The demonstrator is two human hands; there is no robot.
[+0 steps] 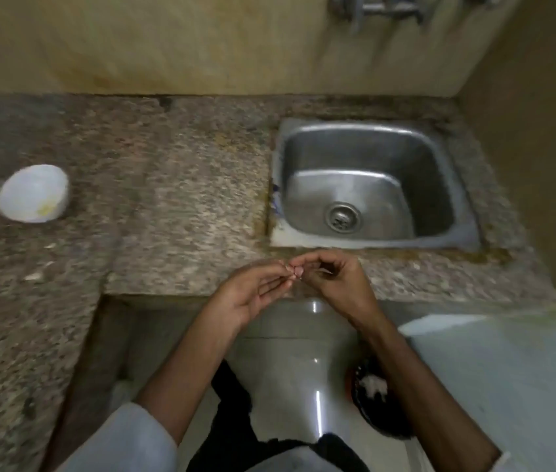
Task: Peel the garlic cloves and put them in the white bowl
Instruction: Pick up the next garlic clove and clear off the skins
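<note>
Both hands meet just in front of the body, right over the front edge of the granite bench (184,199). There's a small pinkish garlic clove (296,271) caught between the fingertips of both. The left hand (249,294) is palm up, fingers mostly stretched out, and its grip is a narrow pinch on the clove's left side. The right hand (337,284) is curled over more, knuckles up, and its grip pinches the same clove from the right. It's too blurry to tell how much skin is on the clove.

The white bowl (31,192) sits way off on the left arm of the bench, well apart from the hands, and there's a yellowish smudge inside near its lower rim. I can't make out whether that's cloves or not. A few pale scraps (36,275) lie on the bench below the bowl.

A steel sink (303,158) is sunk into the bench just behind the hands, drain showing at the bottom. The tap (372,8) is up on the wall above it. Down on the floor by the right forearm there's a dark round container (382,420) with some white bits in it.
</note>
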